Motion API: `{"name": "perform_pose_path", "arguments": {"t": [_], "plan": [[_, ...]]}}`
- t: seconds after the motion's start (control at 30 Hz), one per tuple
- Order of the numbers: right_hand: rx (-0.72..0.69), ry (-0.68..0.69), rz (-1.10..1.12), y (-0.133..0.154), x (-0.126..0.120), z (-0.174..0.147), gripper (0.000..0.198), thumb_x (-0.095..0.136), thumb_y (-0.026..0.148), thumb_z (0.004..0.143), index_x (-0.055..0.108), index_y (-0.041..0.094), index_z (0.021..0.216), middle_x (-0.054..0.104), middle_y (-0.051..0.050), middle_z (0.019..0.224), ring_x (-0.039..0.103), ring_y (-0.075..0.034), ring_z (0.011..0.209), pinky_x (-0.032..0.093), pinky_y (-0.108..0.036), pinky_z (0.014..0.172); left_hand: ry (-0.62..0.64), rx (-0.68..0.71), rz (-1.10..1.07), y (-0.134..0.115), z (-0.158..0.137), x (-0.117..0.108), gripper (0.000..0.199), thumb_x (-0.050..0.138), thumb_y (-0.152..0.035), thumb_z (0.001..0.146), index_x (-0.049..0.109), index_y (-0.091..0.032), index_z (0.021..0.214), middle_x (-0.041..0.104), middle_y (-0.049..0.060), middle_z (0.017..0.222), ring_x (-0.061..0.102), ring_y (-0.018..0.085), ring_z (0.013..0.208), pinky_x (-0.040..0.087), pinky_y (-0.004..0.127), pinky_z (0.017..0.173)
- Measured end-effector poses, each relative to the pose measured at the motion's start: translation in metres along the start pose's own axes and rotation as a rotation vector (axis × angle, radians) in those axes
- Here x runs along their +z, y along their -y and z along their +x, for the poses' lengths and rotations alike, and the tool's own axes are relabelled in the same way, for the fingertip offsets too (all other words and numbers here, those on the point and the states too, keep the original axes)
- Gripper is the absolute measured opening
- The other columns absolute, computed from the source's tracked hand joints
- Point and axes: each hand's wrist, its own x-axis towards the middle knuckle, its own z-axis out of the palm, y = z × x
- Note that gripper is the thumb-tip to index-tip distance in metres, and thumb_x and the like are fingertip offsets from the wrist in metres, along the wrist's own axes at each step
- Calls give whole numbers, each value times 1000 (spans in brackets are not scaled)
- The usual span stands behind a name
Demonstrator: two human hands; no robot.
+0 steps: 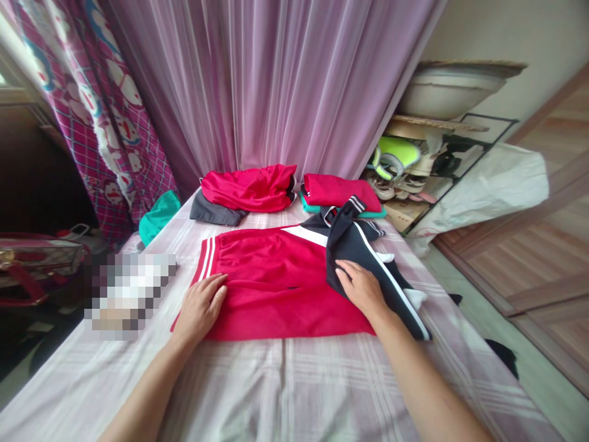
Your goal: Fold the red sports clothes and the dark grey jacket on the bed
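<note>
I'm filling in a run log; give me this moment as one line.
left hand: on red garment near striped hem; right hand: on its dark sleeve; behind: red bundle, folded red clothing

A pale plaid cloth covers the broad surface filling the lower frame. Directly on it, a red, white and dark jacket lies spread across the centre; a grey garment, partly under a red bundle, lies upper centre-left, and a folded stack upper centre-right.

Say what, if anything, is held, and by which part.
Nothing visibly held: the left hand rests by the striped hem of the track jacket, the right hand on its folded dark sleeve.
</note>
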Motion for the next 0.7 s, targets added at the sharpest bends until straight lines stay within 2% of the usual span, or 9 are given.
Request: {"name": "perform_pose_path", "arguments": {"t": [0.1,0.2,0.3,0.4,0.47,0.53,0.63,0.7], "plan": [[-79,23,94,22,-9,-5,37,40,33,98,72,27,115,73,-6,111,68,-20,98,53,-31,86,64,-37,-117,7,5,-7,54,31,-51,95,65,-20,123,70,10,123,65,24,112,49,40,100],[-194,85,36,33,-10,-1,29,48,34,95,75,28,105,67,-8,124,63,-23,111,50,-38,93,150,-46,-151,8,10,-16,53,36,-49,92,64,-18,124,70,10,123,65,24,110,50,38,97],[-291,196,-36,29,-9,5,20,59,36,90,73,27,101,57,-10,140,48,-29,132,42,-50,102,210,-28,-29,4,14,-26,47,45,-47,88,66,-21,120,71,10,119,66,26,107,50,39,95],[-327,258,-29,17,-12,9,13,61,35,88,68,25,88,60,-10,136,45,-29,134,37,-53,104,197,39,158,-5,19,-36,36,47,-45,87,71,-22,103,73,10,103,66,27,99,48,41,92],[-347,220,16,10,-14,10,13,57,32,90,63,24,82,65,-8,128,50,-27,129,37,-51,104,177,97,208,-12,21,-41,36,43,-44,91,71,-21,93,72,10,93,66,26,93,48,40,89],[-342,124,54,7,-15,8,13,54,30,91,60,24,82,70,-7,114,59,-25,116,37,-47,103,178,106,222,-17,22,-45,39,36,-43,94,67,-20,89,71,10,89,66,25,89,47,37,85],[-275,-6,24,7,-8,4,14,53,28,92,58,24,79,71,-5,89,64,-22,91,38,-43,101,247,15,276,-22,23,-47,41,32,-45,97,63,-21,84,71,10,83,67,25,82,46,35,77],[-235,-25,-21,8,-1,1,17,53,27,92,57,23,76,69,-4,81,63,-22,85,40,-40,95,282,-45,318,-25,24,-46,40,33,-46,97,61,-21,83,72,9,81,68,25,80,45,34,73]]}}
